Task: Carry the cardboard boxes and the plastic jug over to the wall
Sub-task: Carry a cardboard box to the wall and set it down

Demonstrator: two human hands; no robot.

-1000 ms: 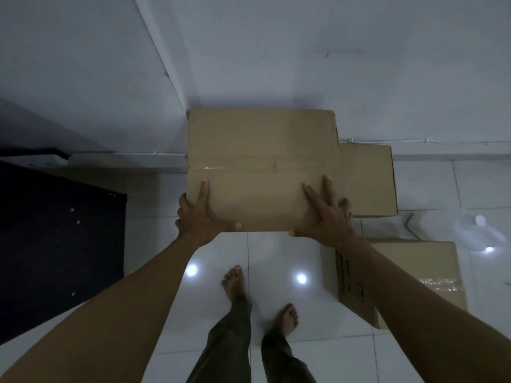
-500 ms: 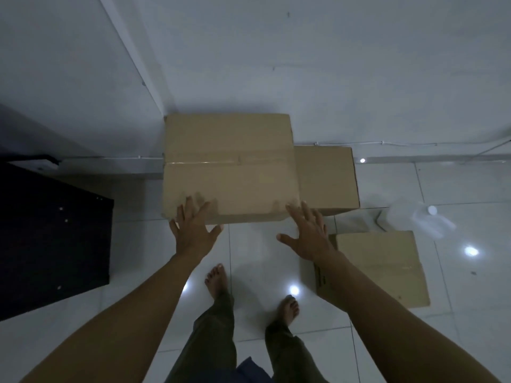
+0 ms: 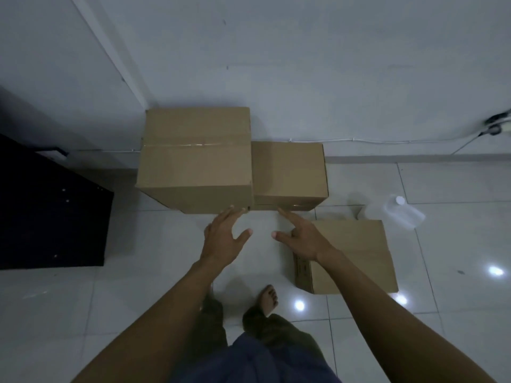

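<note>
A large taped cardboard box (image 3: 195,161) stands against the wall (image 3: 304,64) in the corner. A smaller cardboard box (image 3: 289,172) sits beside it on the right, also at the wall. A third cardboard box (image 3: 356,252) lies on the floor nearer to me, to the right. A clear plastic jug (image 3: 398,212) with a white cap lies on its side behind that box. My left hand (image 3: 224,239) and my right hand (image 3: 302,239) hover open in front of the two boxes at the wall, holding nothing. My right forearm crosses the third box's left edge.
A black cabinet (image 3: 49,214) stands at the left by the side wall. A thin cable (image 3: 387,140) runs along the wall's base to a plug (image 3: 495,128) at the far right. My bare feet (image 3: 267,298) stand on glossy white floor tiles (image 3: 110,313).
Both hands gripped the large box a second ago. They let it go at the wall and have drawn back towards me, and the view has pulled away from the boxes.
</note>
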